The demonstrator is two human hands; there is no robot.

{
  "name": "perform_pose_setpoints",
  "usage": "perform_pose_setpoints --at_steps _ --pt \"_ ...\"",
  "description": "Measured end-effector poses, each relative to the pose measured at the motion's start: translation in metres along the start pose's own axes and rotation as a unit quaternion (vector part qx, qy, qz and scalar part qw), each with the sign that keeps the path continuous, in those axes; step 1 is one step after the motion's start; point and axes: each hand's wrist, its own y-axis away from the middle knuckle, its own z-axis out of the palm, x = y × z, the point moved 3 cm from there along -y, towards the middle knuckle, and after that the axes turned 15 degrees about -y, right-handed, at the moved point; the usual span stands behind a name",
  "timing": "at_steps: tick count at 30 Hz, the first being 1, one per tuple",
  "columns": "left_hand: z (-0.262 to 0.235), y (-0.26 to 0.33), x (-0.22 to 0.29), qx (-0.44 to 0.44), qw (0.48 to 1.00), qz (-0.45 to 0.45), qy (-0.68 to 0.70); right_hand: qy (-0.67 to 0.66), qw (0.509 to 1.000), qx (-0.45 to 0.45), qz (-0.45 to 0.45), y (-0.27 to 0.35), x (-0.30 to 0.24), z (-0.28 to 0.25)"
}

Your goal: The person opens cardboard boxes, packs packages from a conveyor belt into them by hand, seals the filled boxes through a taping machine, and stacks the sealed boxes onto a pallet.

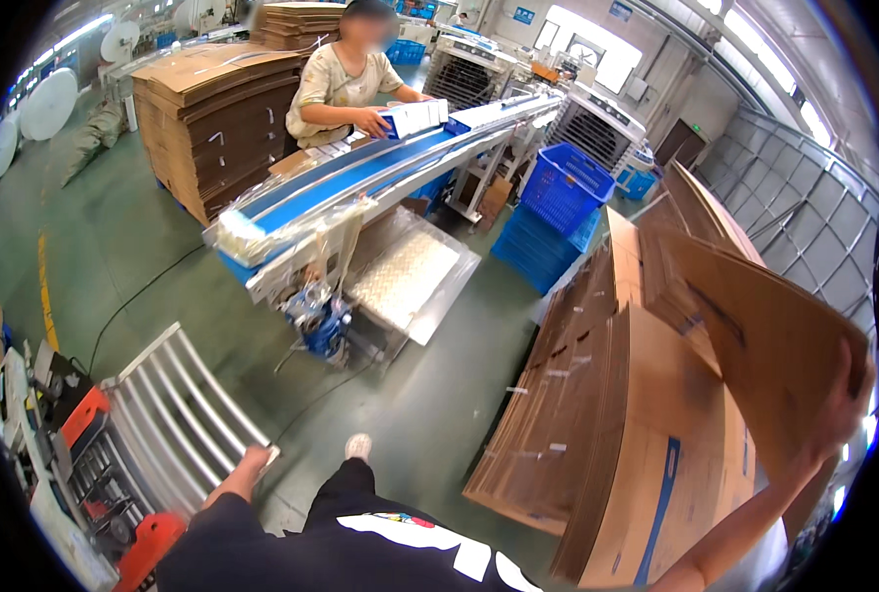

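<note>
At the far right, my right hand (839,409) grips the edge of a flattened cardboard box (770,331). This brown sheet is tilted up over a tall stack of flattened cardboard boxes (597,405). My left hand (247,469) is low on the left, beside the end of a metal roller conveyor (183,419). Its fingers are too blurred to make out, and I cannot tell whether it touches the frame.
A blue belt conveyor (301,204) runs ahead; a co-worker (336,89) there handles a white and blue box (415,118). Blue crates (568,187) stand between belt and cardboard. More flattened cardboard (222,128) is piled far left. Red-orange machine parts (153,548) flank the rollers. A cable crosses the floor.
</note>
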Motion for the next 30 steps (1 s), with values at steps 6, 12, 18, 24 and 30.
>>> perform_pose_setpoints --at_steps 6,12,18,24,30 --pt "-0.11 0.075 0.507 0.027 0.86 0.49 0.136 -0.18 0.966 -0.167 -0.081 -0.084 -0.133 0.224" --pt "-0.218 0.149 0.668 0.305 0.69 0.636 0.164 -0.346 0.88 -0.227 -0.233 -0.122 -0.232 0.429" --pt "-0.222 0.074 0.695 0.238 0.746 0.531 0.323 -0.475 0.796 -0.255 -0.273 -0.169 -0.262 0.562" --pt "-0.299 0.097 0.688 0.449 0.8 0.298 0.263 -0.705 0.682 -0.179 -0.078 -0.196 -0.216 0.759" --pt "-0.295 0.126 0.737 0.564 0.787 0.244 -0.051 -0.76 0.549 -0.32 0.137 -0.02 -0.097 1.025"
